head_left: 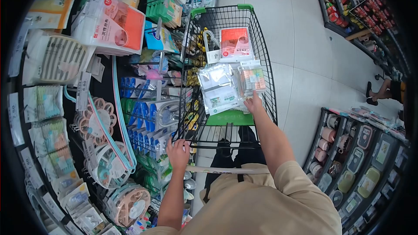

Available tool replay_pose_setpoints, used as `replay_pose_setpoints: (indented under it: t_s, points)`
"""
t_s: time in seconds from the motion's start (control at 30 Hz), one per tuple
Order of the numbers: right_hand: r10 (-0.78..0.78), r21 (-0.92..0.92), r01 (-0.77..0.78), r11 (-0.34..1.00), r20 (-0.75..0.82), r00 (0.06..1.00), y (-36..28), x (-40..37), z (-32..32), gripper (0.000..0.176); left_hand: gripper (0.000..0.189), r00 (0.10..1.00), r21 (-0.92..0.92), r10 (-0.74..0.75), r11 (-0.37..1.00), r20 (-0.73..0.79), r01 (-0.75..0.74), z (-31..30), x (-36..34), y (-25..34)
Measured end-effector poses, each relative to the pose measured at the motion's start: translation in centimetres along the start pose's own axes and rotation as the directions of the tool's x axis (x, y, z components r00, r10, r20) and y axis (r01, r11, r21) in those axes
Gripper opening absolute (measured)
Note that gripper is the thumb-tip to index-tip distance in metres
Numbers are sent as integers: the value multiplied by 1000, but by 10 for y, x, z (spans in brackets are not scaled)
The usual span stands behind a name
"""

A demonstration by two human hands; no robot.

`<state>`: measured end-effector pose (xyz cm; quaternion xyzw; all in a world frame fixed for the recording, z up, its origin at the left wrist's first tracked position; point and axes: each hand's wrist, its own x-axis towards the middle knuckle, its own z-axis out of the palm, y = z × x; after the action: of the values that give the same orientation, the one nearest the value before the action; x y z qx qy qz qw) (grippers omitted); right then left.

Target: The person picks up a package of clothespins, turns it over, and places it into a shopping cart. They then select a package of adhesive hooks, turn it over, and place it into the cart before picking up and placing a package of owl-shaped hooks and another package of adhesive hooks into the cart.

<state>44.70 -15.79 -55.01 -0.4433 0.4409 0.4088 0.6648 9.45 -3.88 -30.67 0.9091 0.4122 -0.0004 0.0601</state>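
My right hand (254, 102) reaches into the wire shopping cart (268, 85) and has its fingers on the lower edge of a small clear packet (252, 77) with orange and green contents. Beside that packet lies a larger clear package (219, 88) with white and grey contents. A red and white package (235, 42) lies farther forward in the cart. My left hand (178, 151) rests on the cart's near left rim, its fingers bent over the wire. Whether the left fingers grip the rim firmly is hard to tell.
Packaged goods hang on the shelf (82, 124) along the left. At the lower right stands a shelf of containers (357, 165). Another rack (348, 8) is at the upper right. A person's legs (382, 92) show at the right edge. Tiled floor (300, 61) lies between.
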Motion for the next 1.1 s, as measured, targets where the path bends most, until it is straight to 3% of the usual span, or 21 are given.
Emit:
replay_pose_setpoints:
  t_s: [0.07, 0.13, 0.23, 0.37, 0.43, 0.47, 0.53, 0.6, 0.77, 0.87, 1.1]
  points:
    - [-12, -9, 12, 1000, -13, 1000, 5, -17, -5, 65, 18, 1000, -13, -8, 1000, 2, 8, 0, -1, -1]
    - [-24, -94, 30, 995, 72, 997, 9, -34, -11, 71, 18, 1000, -8, -5, 1000, -5, 5, 0, -2, -2]
    - [-10, -193, 55, 980, 223, 975, 12, -68, -21, 67, 20, 1000, -6, -12, 1000, -16, 12, 0, -3, -4]
    - [-2, -314, 104, 944, 310, 951, 13, -120, -29, 58, 21, 999, -53, -22, 998, -32, 20, 0, -3, -5]
    - [-68, -575, 307, 758, 399, 914, 18, -135, -37, 48, 21, 999, -74, -28, 997, -42, 24, 0, -6, -6]
    - [-75, -576, 320, 752, 407, 910, 20, -142, -41, 48, 22, 999, -88, -25, 996, -45, 21, 1, -5, -7]
    - [-186, -722, 542, 429, 517, 836, 24, -155, -47, 48, 22, 998, -110, -28, 994, -60, 21, 3, -6, -9]
    - [-268, -759, 651, 34, 620, 737, 26, -181, -45, 43, 23, 998, -128, -11, 992, -68, 3, 4, -6, -11]
    - [-179, -732, 660, -168, 681, 710, 33, -220, -51, 43, 22, 997, -159, -43, 987, -64, 32, 4, -7, -11]
    - [-227, -674, 625, -394, 730, 645, 42, -227, -60, 37, 20, 995, -174, -48, 984, -85, 32, 4, -8, -11]
    - [-275, -667, 598, -444, 737, 618, 44, -232, -55, 33, 19, 974, -275, -10, 960, -228, -55, 7, -11, -16]
